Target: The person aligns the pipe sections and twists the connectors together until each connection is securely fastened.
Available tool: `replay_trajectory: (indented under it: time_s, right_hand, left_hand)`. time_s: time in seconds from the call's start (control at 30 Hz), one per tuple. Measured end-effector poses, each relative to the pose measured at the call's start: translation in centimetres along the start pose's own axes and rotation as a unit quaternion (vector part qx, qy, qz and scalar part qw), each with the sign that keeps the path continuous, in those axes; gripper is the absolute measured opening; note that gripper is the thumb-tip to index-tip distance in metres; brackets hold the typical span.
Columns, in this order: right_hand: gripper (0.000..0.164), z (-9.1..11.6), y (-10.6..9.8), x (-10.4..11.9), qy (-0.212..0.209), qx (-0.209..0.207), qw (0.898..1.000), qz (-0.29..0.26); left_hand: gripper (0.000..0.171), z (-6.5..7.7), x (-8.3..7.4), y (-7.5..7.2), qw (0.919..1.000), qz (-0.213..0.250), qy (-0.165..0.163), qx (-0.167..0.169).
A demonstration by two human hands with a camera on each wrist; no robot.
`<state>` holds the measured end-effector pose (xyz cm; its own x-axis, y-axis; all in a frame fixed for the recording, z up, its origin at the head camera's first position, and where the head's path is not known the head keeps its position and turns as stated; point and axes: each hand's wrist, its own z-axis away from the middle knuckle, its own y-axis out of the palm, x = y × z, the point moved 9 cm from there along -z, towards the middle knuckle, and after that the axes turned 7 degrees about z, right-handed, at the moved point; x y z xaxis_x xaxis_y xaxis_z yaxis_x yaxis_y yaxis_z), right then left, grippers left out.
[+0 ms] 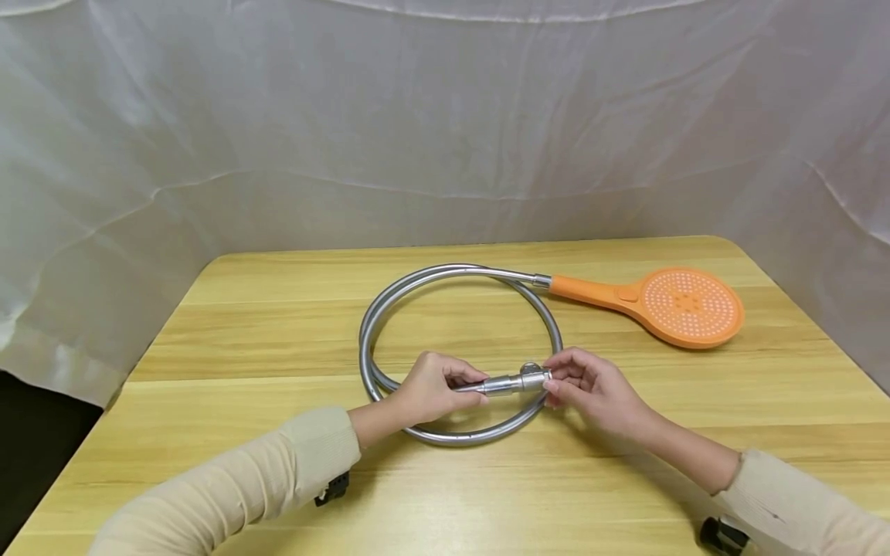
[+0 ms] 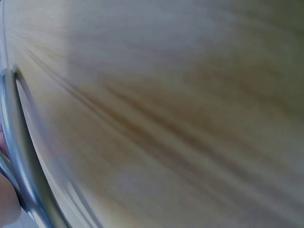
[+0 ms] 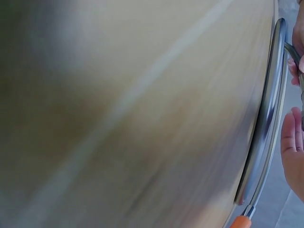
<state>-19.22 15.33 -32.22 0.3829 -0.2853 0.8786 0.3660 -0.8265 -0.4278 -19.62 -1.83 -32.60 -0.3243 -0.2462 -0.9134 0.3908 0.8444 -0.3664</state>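
Observation:
A silver shower hose (image 1: 366, 340) lies coiled on the wooden table in the head view. One end joins the orange handheld shower head (image 1: 688, 307) at the right. My left hand (image 1: 427, 390) pinches the other end just behind its chrome nut (image 1: 499, 385), over the front of the coil. At that nut sits a small chrome fitting with a round knob (image 1: 531, 369). Fingers and thumb of my right hand (image 1: 601, 390) pinch the fitting's right end, partly hiding it. The right wrist view catches both hands at its right edge; the left wrist view shows mostly table and hose (image 2: 26, 156).
The wooden table (image 1: 208, 332) has rounded far corners. Pale cloth (image 1: 445, 116) hangs behind it and along both sides. A dark gap (image 1: 42, 440) shows below the cloth at the lower left.

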Motion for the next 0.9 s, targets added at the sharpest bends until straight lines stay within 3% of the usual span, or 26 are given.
replay_trajectory:
  time_s: [0.3,0.43,0.6,0.9]
  right_hand:
    - [0.038,-0.03,0.43,0.43,-0.018,0.037,0.998,-0.046]
    - [0.035,0.05,0.53,0.83,-0.031,0.048,0.996,-0.065]
    - [0.028,-0.08,0.46,0.7,-0.031,0.04,0.998,-0.038]
    - [0.023,-0.18,0.29,-0.03,0.015,0.035,0.999,0.011]
  left_hand:
    - [0.021,-0.06,-0.02,0.01,1.0,-0.001,0.002,0.002]
    - [0.02,-0.09,0.03,0.02,1.0,-0.004,0.008,0.001]
    - [0.02,-0.06,0.0,0.02,0.9999,-0.007,0.013,0.002]
    - [0.02,-0.04,-0.24,0.05,0.9998,-0.012,0.013,0.006]
